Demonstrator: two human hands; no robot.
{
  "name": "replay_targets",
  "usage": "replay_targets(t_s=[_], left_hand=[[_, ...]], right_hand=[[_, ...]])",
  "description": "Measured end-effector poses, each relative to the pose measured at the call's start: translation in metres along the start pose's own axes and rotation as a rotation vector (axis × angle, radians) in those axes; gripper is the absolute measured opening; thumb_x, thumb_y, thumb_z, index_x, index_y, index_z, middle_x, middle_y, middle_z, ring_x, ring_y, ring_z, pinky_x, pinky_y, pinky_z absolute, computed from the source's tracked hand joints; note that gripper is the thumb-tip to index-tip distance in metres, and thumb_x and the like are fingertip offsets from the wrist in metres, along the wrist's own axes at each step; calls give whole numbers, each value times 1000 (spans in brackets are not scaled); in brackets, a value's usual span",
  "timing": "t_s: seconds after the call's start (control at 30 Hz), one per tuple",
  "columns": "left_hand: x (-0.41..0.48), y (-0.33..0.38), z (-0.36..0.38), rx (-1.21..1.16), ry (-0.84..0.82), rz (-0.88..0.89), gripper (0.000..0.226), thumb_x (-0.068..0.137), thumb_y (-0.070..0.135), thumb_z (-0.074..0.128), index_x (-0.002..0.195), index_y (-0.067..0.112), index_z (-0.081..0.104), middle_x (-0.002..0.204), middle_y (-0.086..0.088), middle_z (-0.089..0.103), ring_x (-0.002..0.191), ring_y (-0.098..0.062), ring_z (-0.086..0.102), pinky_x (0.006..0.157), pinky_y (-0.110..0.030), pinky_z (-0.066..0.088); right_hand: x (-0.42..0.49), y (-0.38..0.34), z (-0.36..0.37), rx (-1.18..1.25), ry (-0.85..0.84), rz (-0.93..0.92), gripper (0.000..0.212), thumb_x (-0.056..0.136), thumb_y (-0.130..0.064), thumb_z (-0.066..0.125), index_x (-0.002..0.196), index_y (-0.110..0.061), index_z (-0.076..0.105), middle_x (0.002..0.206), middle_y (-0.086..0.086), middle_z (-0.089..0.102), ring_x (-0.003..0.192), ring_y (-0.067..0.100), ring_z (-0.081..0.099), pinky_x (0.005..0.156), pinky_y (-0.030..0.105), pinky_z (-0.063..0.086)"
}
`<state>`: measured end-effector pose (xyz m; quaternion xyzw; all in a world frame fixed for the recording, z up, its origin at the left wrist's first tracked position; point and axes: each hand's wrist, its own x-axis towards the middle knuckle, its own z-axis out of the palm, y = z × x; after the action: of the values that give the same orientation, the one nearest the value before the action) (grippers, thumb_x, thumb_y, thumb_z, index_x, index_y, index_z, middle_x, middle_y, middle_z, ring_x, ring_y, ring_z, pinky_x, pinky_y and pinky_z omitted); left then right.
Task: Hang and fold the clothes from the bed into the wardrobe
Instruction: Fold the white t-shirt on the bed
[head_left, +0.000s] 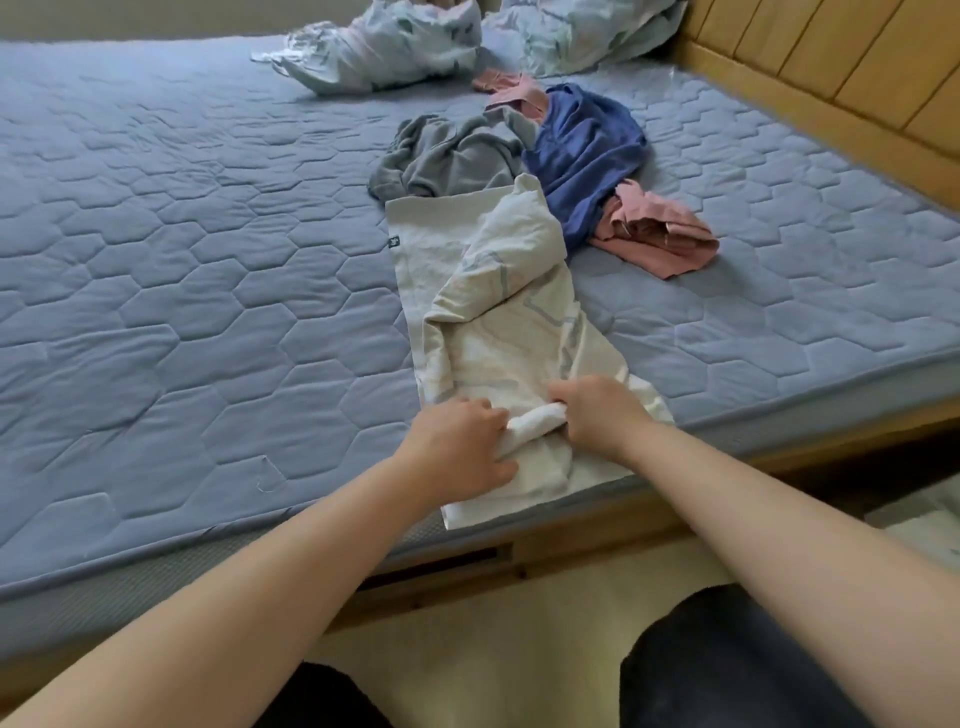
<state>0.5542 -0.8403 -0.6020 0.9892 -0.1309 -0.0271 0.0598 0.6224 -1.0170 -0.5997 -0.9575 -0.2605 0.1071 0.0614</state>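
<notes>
A cream-white garment (498, 312) with a faint pale print lies stretched out on the blue quilted mattress (182, 260), its near end at the bed's front edge. My left hand (462, 447) and my right hand (597, 415) both grip a bunched fold of that garment between them, fingers curled into the cloth. Beyond it lie a grey garment (447, 156), a dark blue garment (582, 150) and a pink garment (654, 234) in a loose heap. No wardrobe is in view.
Two light patterned pillows (395, 47) sit at the head of the bed, with another pink piece (509, 88) below them. A wooden headboard (831, 67) runs along the right. The wooden bed frame (597, 525) and pale floor (493, 649) are below my arms.
</notes>
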Motion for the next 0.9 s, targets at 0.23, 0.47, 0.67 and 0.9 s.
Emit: replay_targets(t_s=[0.23, 0.47, 0.67, 0.9], left_hand=[[-23, 3, -5, -67, 207, 99, 7, 81, 14, 54, 86, 12, 50, 74, 0, 47, 60, -23, 45, 48, -27, 23], [-45, 1, 20, -15, 143, 310, 15, 86, 14, 57, 100, 17, 58, 90, 0, 58, 74, -18, 53, 53, -28, 38], [-59, -12, 25, 106, 239, 349, 30, 56, 10, 83, 75, 17, 62, 65, 4, 54, 53, -13, 46, 40, -22, 28], [-50, -20, 23, 184, -27, 434, 17, 88, 15, 50, 104, 20, 50, 92, 2, 51, 75, -15, 41, 57, -30, 36]], right_hand=[[-52, -1, 6, -47, 405, -177, 21, 71, 13, 62, 88, 1, 64, 74, 18, 65, 65, 35, 64, 53, 38, 52], [-74, 5, 15, -258, 251, -133, 14, 79, -4, 62, 92, -9, 65, 101, 8, 62, 93, 26, 55, 85, 38, 45], [-89, -2, 33, -213, 500, -169, 26, 65, -2, 77, 86, -6, 63, 87, 11, 60, 80, 27, 59, 77, 38, 51], [-76, 0, 39, -449, 177, -190, 21, 78, 6, 59, 88, -13, 56, 81, 5, 56, 71, 19, 48, 55, 27, 38]])
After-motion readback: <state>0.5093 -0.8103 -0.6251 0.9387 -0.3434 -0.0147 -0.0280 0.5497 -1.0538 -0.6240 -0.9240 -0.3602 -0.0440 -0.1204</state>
